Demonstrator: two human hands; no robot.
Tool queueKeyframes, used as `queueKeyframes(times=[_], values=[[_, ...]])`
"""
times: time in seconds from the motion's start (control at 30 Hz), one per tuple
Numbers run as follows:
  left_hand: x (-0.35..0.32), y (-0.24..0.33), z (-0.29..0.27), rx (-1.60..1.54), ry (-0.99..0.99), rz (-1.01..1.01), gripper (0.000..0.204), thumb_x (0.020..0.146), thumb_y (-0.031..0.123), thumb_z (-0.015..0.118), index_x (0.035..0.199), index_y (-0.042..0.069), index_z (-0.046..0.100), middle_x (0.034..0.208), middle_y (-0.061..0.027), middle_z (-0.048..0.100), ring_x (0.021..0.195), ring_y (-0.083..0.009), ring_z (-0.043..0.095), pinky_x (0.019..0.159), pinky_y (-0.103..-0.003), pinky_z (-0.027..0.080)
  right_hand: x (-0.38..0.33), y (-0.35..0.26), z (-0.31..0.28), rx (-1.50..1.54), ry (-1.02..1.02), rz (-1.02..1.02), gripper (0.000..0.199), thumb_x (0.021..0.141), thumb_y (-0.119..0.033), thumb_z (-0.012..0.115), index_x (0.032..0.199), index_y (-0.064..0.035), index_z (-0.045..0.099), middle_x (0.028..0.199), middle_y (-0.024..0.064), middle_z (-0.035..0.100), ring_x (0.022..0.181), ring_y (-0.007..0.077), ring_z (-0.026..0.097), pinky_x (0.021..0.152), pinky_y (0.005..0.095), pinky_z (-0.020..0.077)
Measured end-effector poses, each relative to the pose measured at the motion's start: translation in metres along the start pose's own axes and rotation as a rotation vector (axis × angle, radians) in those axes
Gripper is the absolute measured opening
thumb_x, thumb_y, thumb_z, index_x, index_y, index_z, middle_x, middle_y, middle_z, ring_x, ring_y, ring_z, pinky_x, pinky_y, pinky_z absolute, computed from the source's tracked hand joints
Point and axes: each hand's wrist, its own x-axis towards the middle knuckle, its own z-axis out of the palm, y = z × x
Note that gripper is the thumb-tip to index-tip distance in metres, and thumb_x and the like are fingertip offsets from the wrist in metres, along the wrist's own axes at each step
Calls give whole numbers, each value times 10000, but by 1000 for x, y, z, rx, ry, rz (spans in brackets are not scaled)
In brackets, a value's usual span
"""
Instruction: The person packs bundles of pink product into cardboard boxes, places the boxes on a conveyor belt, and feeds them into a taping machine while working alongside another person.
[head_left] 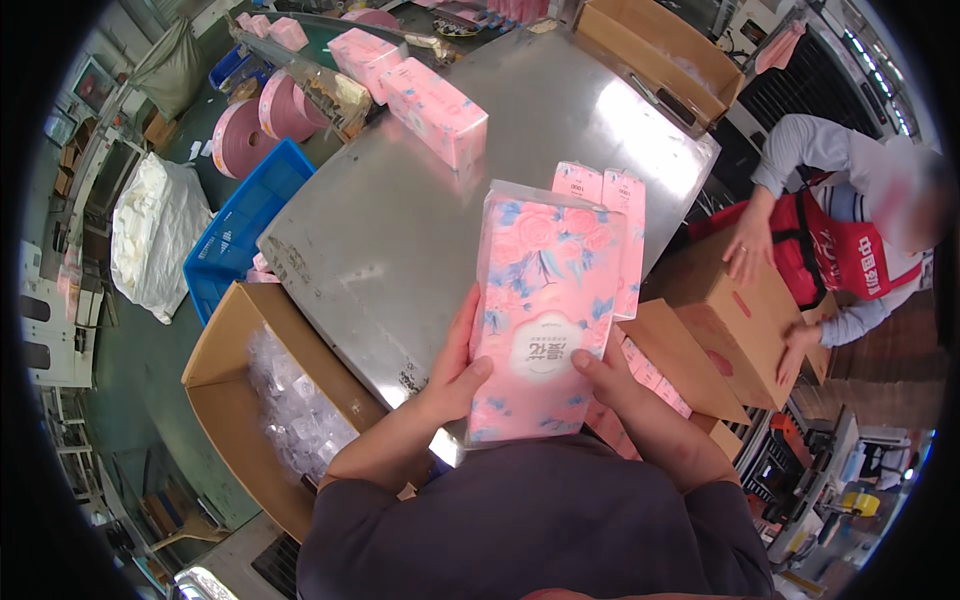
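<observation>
Between my hands is a pink tissue pack [548,270] with a rose print and a pale oval label, held up in front of my chest. My left hand [455,378] grips its left edge, thumb on the front. On the right edge my right hand [607,378] clasps it the same way; the fingers of both hands are mostly hidden behind it. Just beyond, two more pink packs [627,200] sit side by side on the metal table [350,245], partly covered by the held one. Farther left, another pack [437,112] rests near the conveyor end.
At left stand an open carton [225,375] of clear plastic bags, a blue crate [235,225] and a white sack [150,235]. Pink film rolls [240,138] lie behind. To the right, a co-worker's hands touch a closed carton [725,310]; an open carton [680,350] of pink packs is nearer.
</observation>
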Motion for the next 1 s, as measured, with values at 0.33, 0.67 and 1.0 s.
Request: queueKeyframes(times=[0.33, 0.67, 1.0], values=[[-8, 4, 4, 285, 16, 121, 831, 954, 258, 532, 1551, -63, 52, 1515, -220, 260, 1407, -303, 266, 1175, -402, 157, -9, 16, -25, -127, -65, -68, 785, 916, -217, 653, 1532, -12, 212, 1473, 100, 403, 1353, 212, 386, 1105, 367, 322], [-22, 21, -44, 546, 265, -62, 957, 795, 226, 746, 1568, 62, 207, 1448, -243, 359, 1303, -380, 435, 1098, -412, 339, 69, -13, -54, -1427, 180, -423, 773, 914, -428, 616, 1551, -149, 278, 1613, 142, 220, 1475, 393, 190, 1151, 594, 183], [-44, 13, -74, 1518, 370, -511, 898, 833, 464, 671, 1549, 116, 256, 1293, -273, 423, 976, -443, 612, 820, -468, 541, 74, 16, -61, -2068, 41, -143, 779, 821, -634, 607, 1498, -316, 389, 1619, 32, 237, 1482, 446, 112, 1055, 783, 146]])
